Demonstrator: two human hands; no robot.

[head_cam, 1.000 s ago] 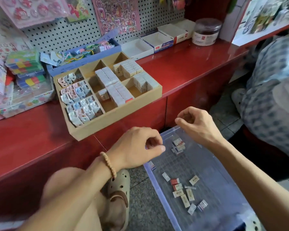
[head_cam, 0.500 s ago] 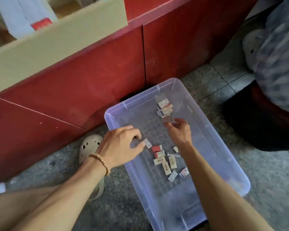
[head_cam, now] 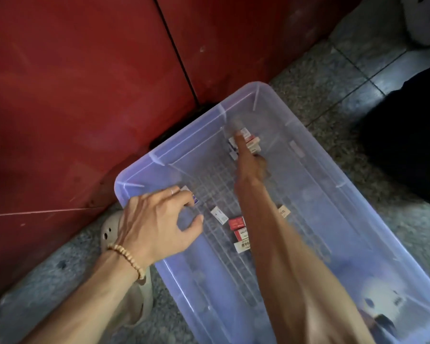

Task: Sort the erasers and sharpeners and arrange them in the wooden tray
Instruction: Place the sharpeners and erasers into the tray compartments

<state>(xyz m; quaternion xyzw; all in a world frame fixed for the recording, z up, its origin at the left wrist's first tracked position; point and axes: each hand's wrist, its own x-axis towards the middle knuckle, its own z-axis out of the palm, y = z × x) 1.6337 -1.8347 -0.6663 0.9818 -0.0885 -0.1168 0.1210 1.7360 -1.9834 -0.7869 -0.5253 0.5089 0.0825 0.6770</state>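
Near cluster: erasers [head_cam: 238,228] lying loose on the ribbed bottom of the clear bin [head_cam: 345,184], mid-bin, partly under the R forearm. Red-sleeved ones plus white ones, touching each other.
Handling guess: small, light, stiff little blocks in paper sleeves. Prob. not fragile, a bit slick on the sleeve, so pinch across the long sides w/ thumb + forefinger; several should scoop up at once.
White eraser [head_cam: 219,214]: alone, just beside the L thumb, flat on the ribs. Easy next pick, imo.
Left hand [head_cam: 157,219]: low over the bin's near-left corner, grip half apart, thumb spread from curled fingers. Fingertips at a small white piece [head_cam: 188,192] by the bin wall; can't tell whether it's pinched or only touched. Bead bracelet [head_cam: 128,258] on the wrist, ring on a finger.
Tan eraser [head_cam: 283,211]: peeks out R of the R forearm, apart from the rest.
Right hand [head_cam: 250,162]: reaching deep, blurred w/ motion. Forefinger stretched out onto the far pile; other fingers too smeared to read, so grip state: can't tell.
Far pile [head_cam: 252,142]: handful of erasers bunched near the bin's far end, some stacked or tilted. Loose pile, likely slides if poked; better to rake together, then lift.
Sharpeners: none I can make out here.
Wooden tray: not in view.
Beyond: red cabinet front [head_cam: 85,95], speckled floor, beige clog [head_cam: 109,232] beside the bin.
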